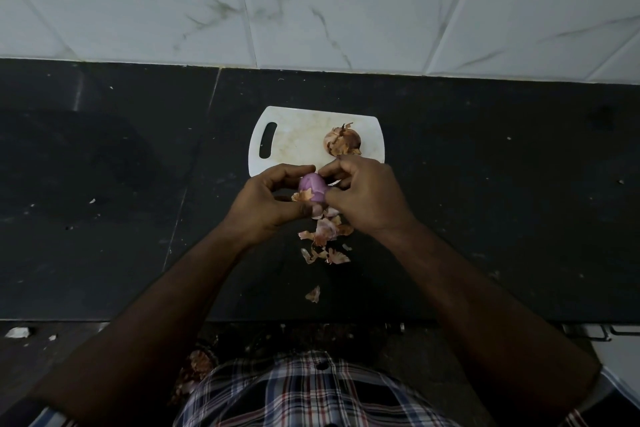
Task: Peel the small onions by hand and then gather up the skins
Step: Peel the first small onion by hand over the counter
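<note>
1. A checked shirt (311,392) fills the near edge, on the viewer's side of the white cutting board (294,135), with both bare forearms reaching over a dark countertop (104,184) toward it.
2. A single scrap of skin (313,294) lies on the counter, well short of the board.
3. Nearer the board, a loose pile of papery skins (325,236) lies scattered on the counter below the hands.
4. The left hand (266,204) curls around a purple, mostly peeled onion (312,186) at the board's near edge, thumb and fingers gripping it.
5. The right hand (363,194) pinches at the same onion's side, fingers bent tight on its skin.
6. An unpeeled onion (343,140) sits on the board's right part, brown skin flaking.
7. Beyond the board, a marbled tile wall (311,3) rises.
</note>
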The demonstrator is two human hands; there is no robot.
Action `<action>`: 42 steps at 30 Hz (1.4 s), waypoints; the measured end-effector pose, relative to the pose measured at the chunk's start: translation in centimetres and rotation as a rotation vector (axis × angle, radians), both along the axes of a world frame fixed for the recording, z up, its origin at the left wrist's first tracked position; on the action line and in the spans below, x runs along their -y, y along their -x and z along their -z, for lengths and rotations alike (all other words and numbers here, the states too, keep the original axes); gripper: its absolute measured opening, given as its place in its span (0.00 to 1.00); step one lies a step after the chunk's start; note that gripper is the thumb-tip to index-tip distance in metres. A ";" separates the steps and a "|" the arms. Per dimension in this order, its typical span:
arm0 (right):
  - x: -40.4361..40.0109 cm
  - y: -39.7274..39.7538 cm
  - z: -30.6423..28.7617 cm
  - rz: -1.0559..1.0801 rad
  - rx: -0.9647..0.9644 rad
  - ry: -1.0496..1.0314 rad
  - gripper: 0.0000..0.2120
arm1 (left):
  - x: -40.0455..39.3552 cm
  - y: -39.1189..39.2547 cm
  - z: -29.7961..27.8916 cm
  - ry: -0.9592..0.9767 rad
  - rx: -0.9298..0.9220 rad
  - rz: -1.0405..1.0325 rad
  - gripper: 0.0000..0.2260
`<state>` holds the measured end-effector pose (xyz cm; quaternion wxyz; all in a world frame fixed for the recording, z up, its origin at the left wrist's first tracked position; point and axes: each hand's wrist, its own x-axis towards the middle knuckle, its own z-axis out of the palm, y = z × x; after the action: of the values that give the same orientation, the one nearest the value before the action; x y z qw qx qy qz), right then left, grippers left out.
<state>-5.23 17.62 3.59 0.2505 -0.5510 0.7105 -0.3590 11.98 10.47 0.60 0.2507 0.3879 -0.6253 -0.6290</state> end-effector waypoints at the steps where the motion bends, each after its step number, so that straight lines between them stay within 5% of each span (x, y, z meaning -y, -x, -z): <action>1: 0.0 0.3 0.0 0.005 0.020 0.002 0.11 | 0.0 -0.1 0.0 -0.035 -0.021 0.006 0.26; 7: -0.7 1.8 -0.2 -0.049 0.367 -0.066 0.11 | -0.4 -0.1 0.0 -0.384 -0.233 0.030 0.26; 19: -0.8 1.4 1.1 0.014 -0.082 0.163 0.09 | -0.1 -0.2 -0.4 -0.464 -0.262 0.084 0.22; 27: -1.0 2.7 0.9 0.036 -0.035 0.044 0.10 | 0.2 -0.9 -0.2 -0.579 -0.320 0.059 0.22; 32: -0.7 1.6 -0.4 -0.109 0.185 -0.051 0.21 | 0.2 -0.5 -0.5 -0.537 -0.278 0.045 0.23; 42: -0.1 0.6 -0.6 -0.195 -0.042 -0.040 0.20 | -0.1 -0.2 -0.8 -0.396 -0.234 0.053 0.19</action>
<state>-5.85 17.68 4.20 0.2801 -0.6198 0.6656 -0.3071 12.20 10.60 1.41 0.2239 0.3375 -0.4662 -0.7865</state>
